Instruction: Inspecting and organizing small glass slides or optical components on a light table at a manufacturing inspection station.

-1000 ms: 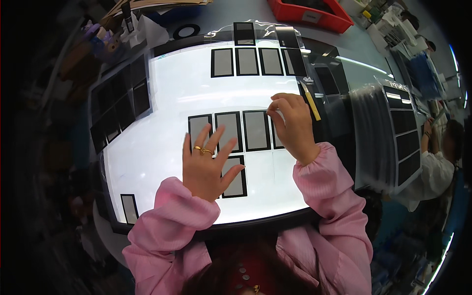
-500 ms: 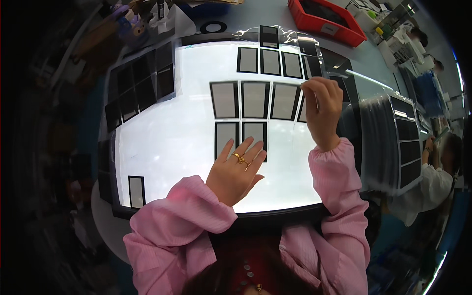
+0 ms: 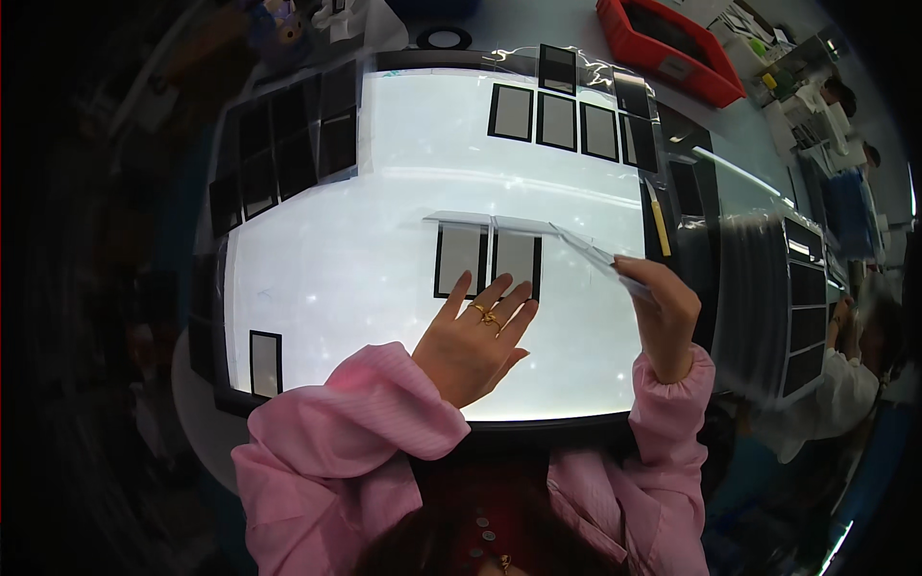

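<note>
A clear plastic sheet [image 3: 588,248] carrying black-framed grey panels lies partly on the bright light table [image 3: 327,250]. My right hand [image 3: 666,309] pinches its right corner and holds that side raised, so the sheet's far part stands up nearly edge-on. Two panels, a left one [image 3: 462,259] and a right one [image 3: 519,257], still lie flat. My left hand [image 3: 473,348], with rings on a finger, rests flat with fingers spread, its fingertips over the lower edges of these two panels.
Several framed panels [image 3: 556,122] lie at the table's far right. Dark panel sheets [image 3: 279,144] cover the far left, and a single panel [image 3: 266,364] the near left. A yellow-handled knife [image 3: 660,223], a stack of sleeves [image 3: 759,298] and a red bin [image 3: 672,58] are to the right.
My right hand has come nearer and to the right, lifting the sheet's far row of panels up off the light table. The left hand stays spread over the near panels.
</note>
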`<state>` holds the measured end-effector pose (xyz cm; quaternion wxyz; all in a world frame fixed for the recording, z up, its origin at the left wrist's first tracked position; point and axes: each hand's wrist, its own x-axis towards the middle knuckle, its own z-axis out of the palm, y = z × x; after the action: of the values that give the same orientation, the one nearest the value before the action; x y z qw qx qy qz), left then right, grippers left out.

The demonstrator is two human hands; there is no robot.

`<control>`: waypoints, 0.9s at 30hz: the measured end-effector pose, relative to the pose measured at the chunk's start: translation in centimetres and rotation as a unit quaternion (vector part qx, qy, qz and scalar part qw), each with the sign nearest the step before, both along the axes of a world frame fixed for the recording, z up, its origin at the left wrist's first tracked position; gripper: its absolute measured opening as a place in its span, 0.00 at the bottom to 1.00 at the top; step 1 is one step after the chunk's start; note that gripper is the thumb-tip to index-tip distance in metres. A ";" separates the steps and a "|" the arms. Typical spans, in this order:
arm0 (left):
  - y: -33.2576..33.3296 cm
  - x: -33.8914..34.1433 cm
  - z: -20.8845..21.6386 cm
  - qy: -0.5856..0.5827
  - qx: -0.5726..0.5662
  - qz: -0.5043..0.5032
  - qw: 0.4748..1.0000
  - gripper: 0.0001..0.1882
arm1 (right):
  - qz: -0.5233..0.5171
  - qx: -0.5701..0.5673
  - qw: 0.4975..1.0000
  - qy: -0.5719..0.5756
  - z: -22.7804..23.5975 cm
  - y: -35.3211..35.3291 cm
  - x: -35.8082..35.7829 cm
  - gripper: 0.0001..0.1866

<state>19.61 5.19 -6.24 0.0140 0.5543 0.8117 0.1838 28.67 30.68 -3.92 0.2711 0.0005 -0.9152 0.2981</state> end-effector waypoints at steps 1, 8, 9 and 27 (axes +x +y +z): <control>0.0 -0.1 -0.2 -0.003 -0.008 0.001 1.000 0.27 | 0.042 0.067 0.997 0.005 0.6 -0.7 1.0 0.12; -0.2 0.5 -3.2 0.032 -0.050 0.011 0.998 0.34 | 0.108 0.154 0.980 -0.065 5.5 -3.0 7.6 0.09; -0.2 0.6 -3.6 0.050 -0.028 0.018 0.998 0.35 | 0.098 0.145 0.982 -0.065 5.2 -3.0 7.6 0.09; 1.1 -2.3 -1.5 -0.009 -0.008 0.074 0.997 0.25 | 0.025 0.102 0.993 0.048 1.7 -2.1 2.0 0.07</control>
<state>17.27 6.27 -7.70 0.0126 0.4912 0.8516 0.1826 30.63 28.54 -2.26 0.3058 0.0657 -0.9264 0.2098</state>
